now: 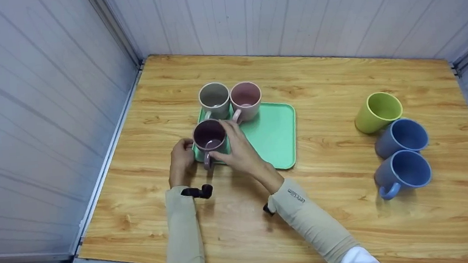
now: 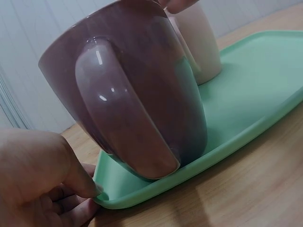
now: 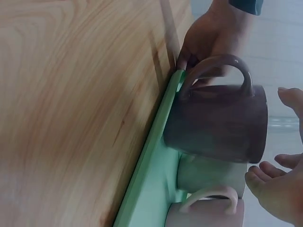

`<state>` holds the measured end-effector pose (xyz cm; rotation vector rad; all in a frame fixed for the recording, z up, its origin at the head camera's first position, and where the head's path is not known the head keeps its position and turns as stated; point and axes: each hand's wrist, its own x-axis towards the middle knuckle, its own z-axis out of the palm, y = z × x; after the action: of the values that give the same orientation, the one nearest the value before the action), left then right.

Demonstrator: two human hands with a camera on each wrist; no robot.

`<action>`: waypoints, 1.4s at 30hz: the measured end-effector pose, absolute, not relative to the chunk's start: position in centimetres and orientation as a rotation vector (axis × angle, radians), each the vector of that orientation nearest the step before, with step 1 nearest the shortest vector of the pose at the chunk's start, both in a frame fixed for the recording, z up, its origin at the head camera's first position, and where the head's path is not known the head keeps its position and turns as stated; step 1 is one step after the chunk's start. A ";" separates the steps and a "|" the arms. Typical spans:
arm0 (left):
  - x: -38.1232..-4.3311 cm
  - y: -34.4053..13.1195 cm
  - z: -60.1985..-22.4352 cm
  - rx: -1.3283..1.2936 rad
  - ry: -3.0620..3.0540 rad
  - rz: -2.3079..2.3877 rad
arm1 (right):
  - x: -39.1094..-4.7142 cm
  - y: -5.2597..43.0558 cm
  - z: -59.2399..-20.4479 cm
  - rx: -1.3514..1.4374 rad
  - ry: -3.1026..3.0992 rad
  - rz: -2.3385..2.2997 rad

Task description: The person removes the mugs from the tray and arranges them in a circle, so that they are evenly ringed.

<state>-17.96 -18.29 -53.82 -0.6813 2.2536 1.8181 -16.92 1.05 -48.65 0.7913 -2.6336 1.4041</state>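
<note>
A dark purple mug [image 1: 210,139] stands upright on the near left corner of a green tray [image 1: 275,136], its handle toward the near edge. My right hand [image 1: 240,150] is spread at the mug's right side. In the right wrist view its fingers [image 3: 267,182] are parted from one another beside the rim, with a gap showing between thumb and mug. At the tray's near left corner, my left hand [image 2: 42,177] pinches the rim, thumb at the edge and fingers curled beneath. Behind the purple mug, a grey mug [image 1: 214,99] and a pink mug [image 1: 246,98] stand side by side on the tray.
To the right on the wooden table [image 1: 331,208] stand a yellow-green mug [image 1: 370,116] and two blue mugs [image 1: 389,142], close together in a row. White panel walls [image 1: 248,14] enclose the table at the back and both sides.
</note>
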 end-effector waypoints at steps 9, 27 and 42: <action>-18.2 -18.4 -54.1 -0.662 2.316 1.779 | -17.2 0.1 -48.5 0.759 -2.700 1.306; -18.2 -18.9 -53.9 -0.546 2.544 1.519 | -17.8 -2.2 -48.7 0.572 -2.825 1.132; -18.0 -18.7 -54.0 -0.547 2.506 1.551 | -17.5 -1.3 -49.5 0.540 -2.709 1.216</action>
<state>-18.03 -18.71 -53.97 -0.5474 2.5057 1.5512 -17.49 -1.28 -49.47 0.5404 -2.7094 1.2157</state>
